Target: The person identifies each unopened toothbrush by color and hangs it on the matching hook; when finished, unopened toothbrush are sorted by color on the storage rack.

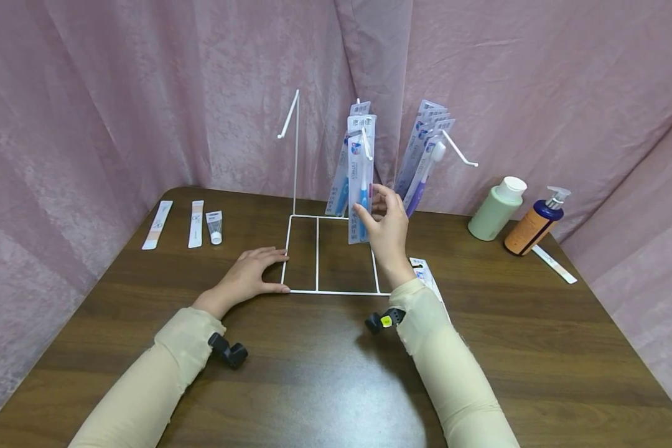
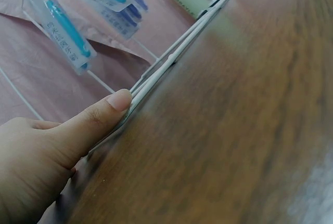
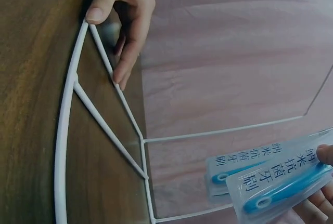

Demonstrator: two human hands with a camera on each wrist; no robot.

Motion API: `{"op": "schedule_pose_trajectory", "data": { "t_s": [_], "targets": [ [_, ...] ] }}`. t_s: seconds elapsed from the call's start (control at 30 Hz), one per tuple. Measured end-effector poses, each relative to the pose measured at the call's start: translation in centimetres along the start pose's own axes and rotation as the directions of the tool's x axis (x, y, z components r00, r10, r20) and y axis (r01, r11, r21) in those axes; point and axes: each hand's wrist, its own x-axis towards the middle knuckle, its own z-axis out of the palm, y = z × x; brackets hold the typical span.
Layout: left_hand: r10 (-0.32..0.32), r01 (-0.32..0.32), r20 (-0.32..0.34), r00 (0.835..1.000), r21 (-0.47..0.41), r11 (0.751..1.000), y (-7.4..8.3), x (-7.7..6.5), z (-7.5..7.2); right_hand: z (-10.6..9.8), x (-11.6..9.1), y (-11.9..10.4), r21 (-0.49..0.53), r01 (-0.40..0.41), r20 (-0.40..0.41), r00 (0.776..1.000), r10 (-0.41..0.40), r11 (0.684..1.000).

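Observation:
A white wire rack (image 1: pixel 317 261) with upright hooks stands on the table. My right hand (image 1: pixel 389 230) pinches the lower part of a packaged blue toothbrush (image 1: pixel 355 218) at the middle hook (image 1: pixel 368 149); its card top is at the hook's wire. Behind it hangs another packaged blue toothbrush (image 1: pixel 340 177). My left hand (image 1: pixel 249 274) rests on the rack's left side, fingers spread. Its thumb (image 2: pixel 99 120) touches the front corner and its fingertips (image 3: pixel 120 78) the side bar. Several packaged purple toothbrushes (image 1: pixel 422 158) hang on the right hook. The left hook (image 1: pixel 288 115) is bare.
Two slim sachets (image 1: pixel 157 225) and a small tube (image 1: pixel 214 228) lie at the left. A green bottle (image 1: pixel 494 211) and an orange pump bottle (image 1: pixel 532 229) stand at the right, near another sachet (image 1: pixel 554 264). A white pack (image 1: pixel 425 274) lies partly behind my right wrist.

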Motion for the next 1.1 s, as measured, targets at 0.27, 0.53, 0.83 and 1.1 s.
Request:
{"op": "schedule_pose_trajectory", "data": {
  "t_s": [0.27, 0.53, 0.83, 1.1],
  "targets": [
    [-0.004, 0.004, 0.000, 1.000, -0.007, 1.000, -0.1, 0.0, 0.1, -0.8, 0.1, 0.1, 0.022, 0.024, 0.060, 0.998, -0.026, 0.999],
    [0.008, -0.008, -0.004, 1.000, -0.005, 1.000, -0.1, 0.0, 0.0, -3.1, 0.6, -0.4, -0.010, 0.042, 0.097, 0.994, -0.041, 0.999],
    [0.009, -0.009, -0.008, 1.000, -0.011, 1.000, 0.0, 0.1, 0.1, -6.5, 0.4, -1.1, -0.174, 0.070, 0.184, 0.982, -0.037, 0.982],
    [0.008, -0.008, -0.002, 1.000, -0.012, 1.000, -0.2, 0.1, 0.0, -10.0, -0.2, -1.2, -0.307, 0.077, 0.318, 0.948, 0.026, 0.949]
  ]
}}
